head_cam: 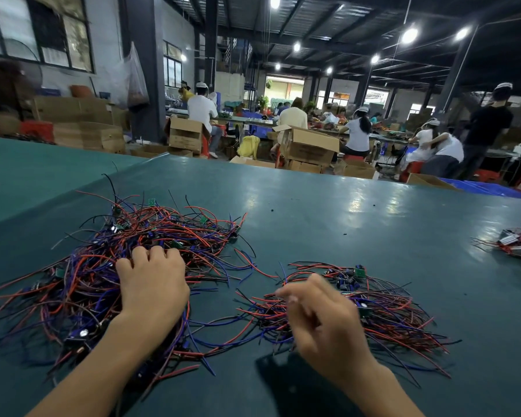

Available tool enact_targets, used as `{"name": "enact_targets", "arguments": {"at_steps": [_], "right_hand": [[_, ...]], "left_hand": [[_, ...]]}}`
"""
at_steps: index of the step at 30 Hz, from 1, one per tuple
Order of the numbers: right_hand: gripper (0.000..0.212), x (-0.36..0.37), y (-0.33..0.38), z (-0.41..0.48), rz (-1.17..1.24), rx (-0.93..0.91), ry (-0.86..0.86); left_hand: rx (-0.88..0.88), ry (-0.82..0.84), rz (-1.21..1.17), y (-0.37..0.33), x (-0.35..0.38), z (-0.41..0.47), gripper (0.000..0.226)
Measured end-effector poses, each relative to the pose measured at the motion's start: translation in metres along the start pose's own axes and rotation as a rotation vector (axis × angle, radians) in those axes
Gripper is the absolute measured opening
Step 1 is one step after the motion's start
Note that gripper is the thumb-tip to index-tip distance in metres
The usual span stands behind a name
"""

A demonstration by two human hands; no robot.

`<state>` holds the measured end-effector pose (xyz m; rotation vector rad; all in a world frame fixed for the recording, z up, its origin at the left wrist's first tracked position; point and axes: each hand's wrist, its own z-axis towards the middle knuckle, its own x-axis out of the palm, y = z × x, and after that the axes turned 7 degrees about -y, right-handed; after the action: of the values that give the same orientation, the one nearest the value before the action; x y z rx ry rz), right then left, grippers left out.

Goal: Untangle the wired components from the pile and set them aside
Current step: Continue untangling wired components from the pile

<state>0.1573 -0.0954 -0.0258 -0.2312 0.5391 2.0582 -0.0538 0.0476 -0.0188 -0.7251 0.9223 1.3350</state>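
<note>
Big pile: a tangled heap of red, blue and black wires (82,284) lies under and around the left fingers. It spreads far to their left and past their tips, and loose ends stick out on every side.
Boards: small green circuit boards (152,202) are attached to the wires here and there. One sits at the heap's far edge, well beyond the left fingertips.
Left hand: the left hand (154,281) lies palm down on the heap. Its fingers (157,254) are curled over, tips buried among the strands, gripping a clump of them.
Table: a smooth dark teal table top (343,224) carries everything. The strip between the two sets of fingers is crossed by a few stray wires.
Right hand: the right hand (322,320) is blurred, over the near left edge of the second heap. Its fingers are loosely bent, with the forefinger and thumb reaching left. Whether they pinch a wire cannot be told.
Set-aside heap: a flatter, smaller spread of the same wired boards (382,305) lies to the right of and beyond the right fingers, its wires running more nearly side by side.
Far bundle: a small bundle of red wires with dark parts (518,243) lies well to the right of the right fingers, at the frame's edge.
</note>
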Motion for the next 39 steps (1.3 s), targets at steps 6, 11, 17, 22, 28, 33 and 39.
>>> {"name": "enact_targets", "arguments": {"at_steps": [6, 11, 17, 22, 28, 33, 39], "right_hand": [[0.016, 0.005, -0.003, -0.007, 0.084, -0.002, 0.135], [0.017, 0.001, -0.007, -0.006, 0.087, 0.078, 0.124], [0.014, 0.003, -0.002, -0.006, 0.084, 0.076, 0.157], [0.014, 0.004, 0.002, -0.005, 0.087, 0.046, 0.207], [0.015, 0.002, 0.004, -0.003, 0.082, 0.026, 0.209], [0.017, 0.001, 0.005, -0.003, 0.077, 0.014, 0.186], [0.017, 0.0, 0.005, -0.003, 0.078, 0.01, 0.185]], "left_hand": [[0.0, -0.041, -0.013, 0.0, 0.001, 0.0, 0.025], [-0.001, -0.022, -0.035, -0.012, 0.002, -0.008, 0.061], [-0.039, 0.058, -0.12, -0.005, 0.006, 0.004, 0.033], [-0.047, 0.024, -0.109, -0.003, 0.01, 0.003, 0.036], [0.029, -0.231, -0.169, 0.0, 0.009, 0.001, 0.032], [0.142, -0.455, -0.238, -0.006, 0.001, -0.001, 0.036], [0.257, -0.66, -0.552, -0.013, -0.008, -0.006, 0.03]]}}
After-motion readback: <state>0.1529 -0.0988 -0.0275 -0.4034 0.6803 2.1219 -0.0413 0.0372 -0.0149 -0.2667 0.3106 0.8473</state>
